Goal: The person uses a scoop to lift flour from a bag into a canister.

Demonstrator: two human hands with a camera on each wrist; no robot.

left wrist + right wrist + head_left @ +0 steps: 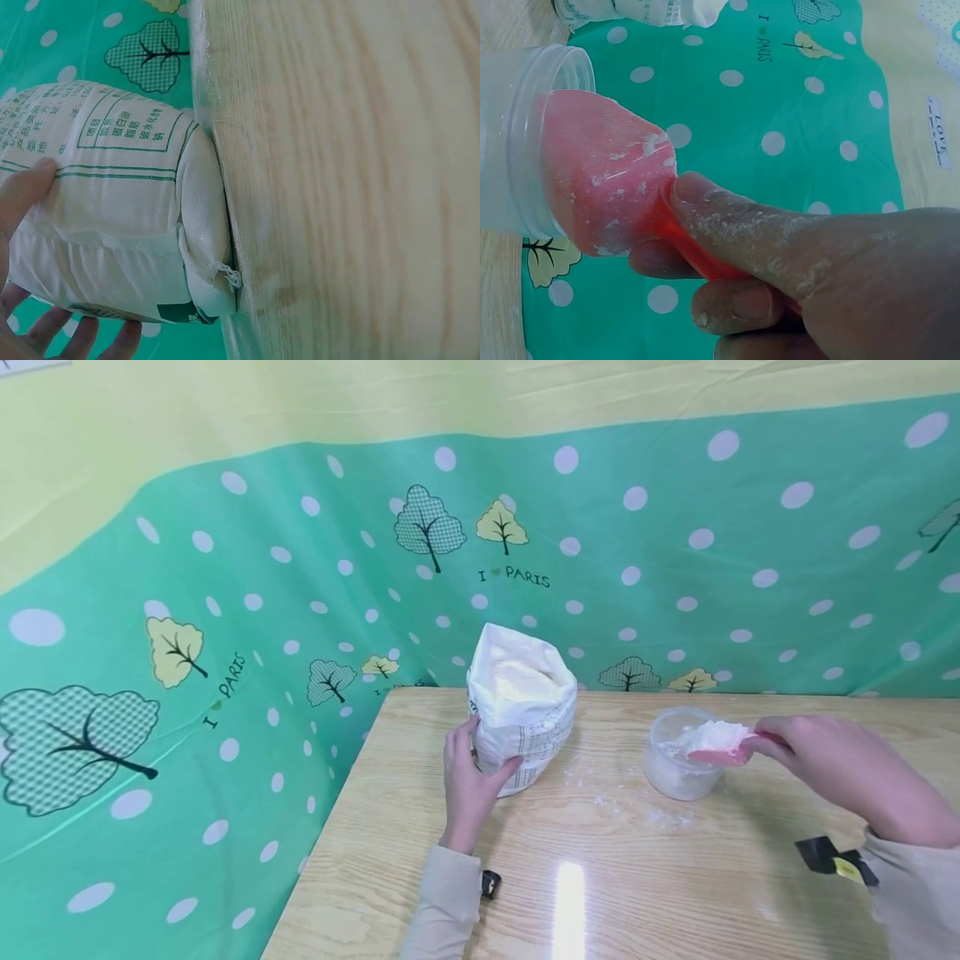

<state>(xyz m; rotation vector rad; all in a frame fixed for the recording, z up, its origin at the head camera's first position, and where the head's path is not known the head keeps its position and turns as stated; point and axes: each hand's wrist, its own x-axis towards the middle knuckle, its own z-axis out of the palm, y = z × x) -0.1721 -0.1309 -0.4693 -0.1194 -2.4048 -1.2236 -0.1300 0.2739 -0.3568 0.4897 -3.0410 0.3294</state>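
A white woven flour bag (522,727) stands with its top open, and white flour (521,681) shows inside. My left hand (474,777) grips the bag low on its side, thumb (28,191) across the printed face and fingers round the other side. In my right hand (821,760) is the handle of a pink scoop (611,176) heaped with flour (720,737). The scoop is at the mouth of a clear round plastic tub (678,785), overlapping its rim in the head view. Flour dusts the right thumb (742,225).
Specks of spilled flour (600,799) lie on the wooden table (637,893) between bag and tub. Behind the table and along its left side hangs a green dotted cloth (540,510) with printed trees. Dark straps show at both wrists.
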